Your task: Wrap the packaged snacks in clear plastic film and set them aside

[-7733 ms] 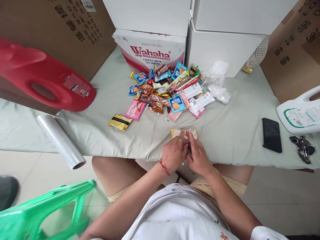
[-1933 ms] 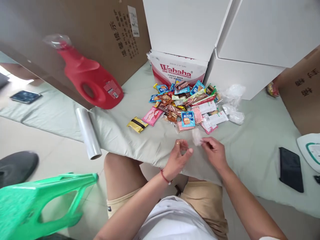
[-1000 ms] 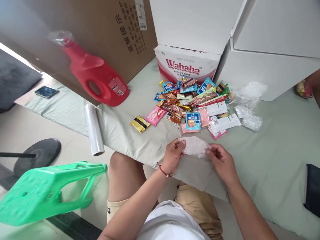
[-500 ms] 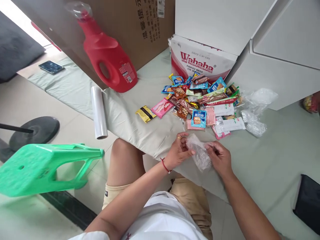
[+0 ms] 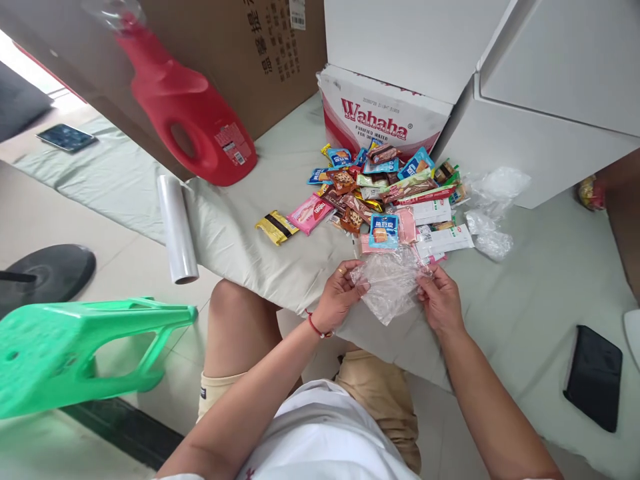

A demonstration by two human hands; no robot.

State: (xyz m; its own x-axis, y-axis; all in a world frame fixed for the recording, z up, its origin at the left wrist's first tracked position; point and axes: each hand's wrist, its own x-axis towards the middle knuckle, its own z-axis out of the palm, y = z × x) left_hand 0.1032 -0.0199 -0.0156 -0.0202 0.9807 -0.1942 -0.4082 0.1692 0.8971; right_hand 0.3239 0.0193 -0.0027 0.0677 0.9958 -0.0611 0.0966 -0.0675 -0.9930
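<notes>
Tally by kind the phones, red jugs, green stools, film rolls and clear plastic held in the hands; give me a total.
Clear plastic: 1
Phones: 2
Red jug: 1
Green stool: 1
Film roll: 1
Total: 6

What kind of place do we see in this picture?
Perhaps a household storeroom or a small shop's back corner: a cloth-covered table holds wrapped snacks, with a Wahaha carton and a brown cardboard box nearby.

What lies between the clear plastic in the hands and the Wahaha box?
In the head view, the snack pile lies between the plastic, held by the left hand and right hand, and the box.
</notes>
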